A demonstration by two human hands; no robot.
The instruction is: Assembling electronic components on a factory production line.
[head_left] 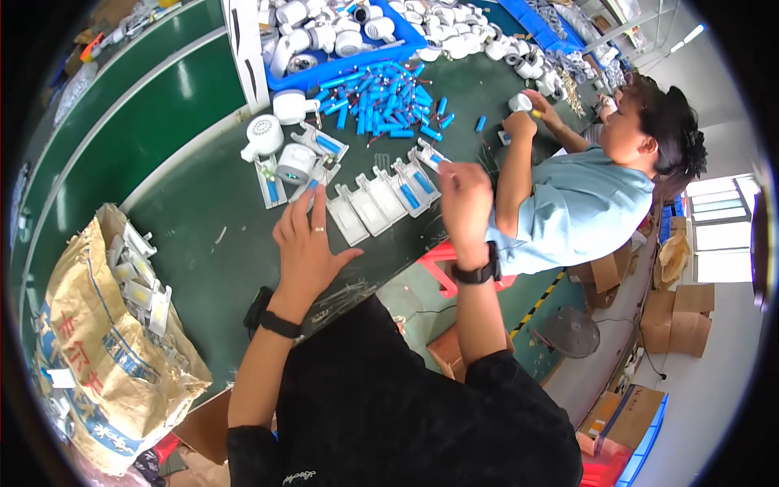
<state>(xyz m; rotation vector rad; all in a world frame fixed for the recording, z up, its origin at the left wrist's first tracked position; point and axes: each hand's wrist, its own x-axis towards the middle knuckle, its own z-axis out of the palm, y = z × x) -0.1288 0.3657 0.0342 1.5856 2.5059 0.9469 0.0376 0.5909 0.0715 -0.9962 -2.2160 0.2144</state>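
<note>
My left hand point(304, 247) is open over the green table, fingers stretched forward and thumb out to the side. Its fingertips are at the edge of a small white housing beside a round white device point(296, 163); whether they touch it I cannot tell. To the right runs a row of white plastic housings point(381, 201), some with a blue cylindrical battery point(409, 196) inside. My right hand point(466, 207) is raised near the row's far right end, its fingers curled together. What they hold, if anything, is hidden. Another housing with a battery point(328, 144) lies farther back.
Wired blue batteries point(389, 101) lie heaped behind the row. A blue bin point(345, 71) of white devices stands beyond them. On the left is a woven sack point(105, 349) with white parts. A co-worker point(584, 195) in light blue handles a white device point(520, 103) at my right.
</note>
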